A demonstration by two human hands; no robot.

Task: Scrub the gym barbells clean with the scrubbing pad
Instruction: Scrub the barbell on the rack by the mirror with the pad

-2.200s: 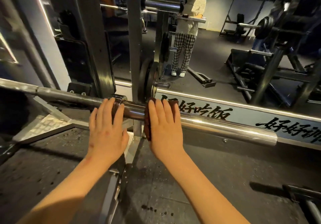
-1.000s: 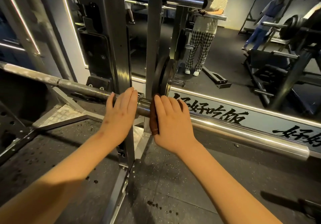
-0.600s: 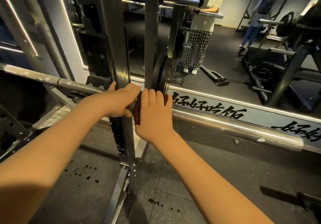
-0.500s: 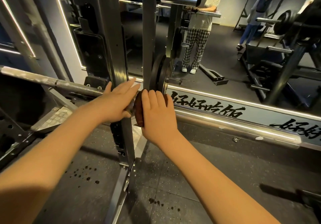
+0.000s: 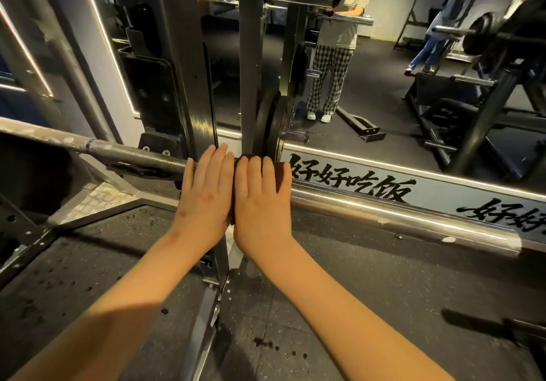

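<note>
At mid-scene, where the long steel barbell (image 5: 384, 212) crosses the grey rack upright (image 5: 251, 55), the right hand (image 5: 261, 203) presses a dark brown scrubbing pad (image 5: 283, 172) flat onto the bar. The left hand (image 5: 204, 194) lies flat beside it. Soft pad, likely to wrap; heavy, slick bar.

Left hand (image 5: 204, 200) flat now (no curl)

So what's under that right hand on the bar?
A dark brown scrubbing pad, pressed onto the barbell by the right hand; only its edges peek out. The stretch of bar beneath is covered, so its state cannot be seen.
</note>
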